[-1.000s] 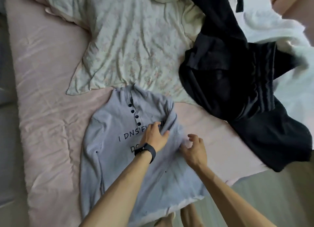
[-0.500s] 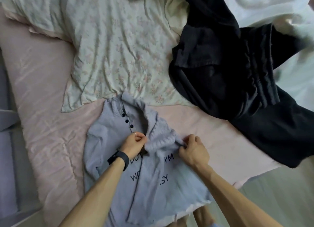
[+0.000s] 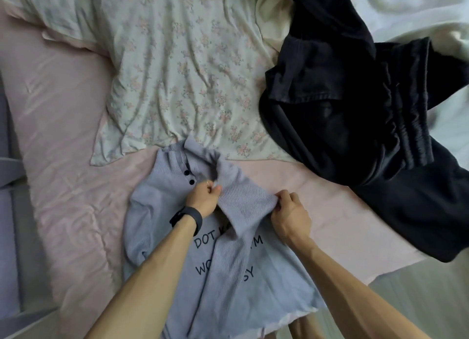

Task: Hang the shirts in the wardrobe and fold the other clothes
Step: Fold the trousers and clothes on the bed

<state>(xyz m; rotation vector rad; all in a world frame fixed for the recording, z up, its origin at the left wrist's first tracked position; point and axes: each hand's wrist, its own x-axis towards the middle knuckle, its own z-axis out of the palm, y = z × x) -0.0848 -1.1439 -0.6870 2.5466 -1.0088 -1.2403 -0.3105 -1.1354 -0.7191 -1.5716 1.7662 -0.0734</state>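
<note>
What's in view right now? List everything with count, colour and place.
ribbed button top: 1, pale lilac with dark lettering and buttons, near edge of the bed, one sleeve folded across the front
floral quilt: 1, cream with pink flowers, far middle of the bed
dark clothes: a heap, count unclear, black, right side of the bed
white bedding: 1, far right corner
bed sheet: 1, pink, under everything
floor: pale wood, lower right
wristband: 1, black, on the left wrist
left hand: pinches the folded sleeve near the buttons
right hand: pinches the sleeve's other side
</note>
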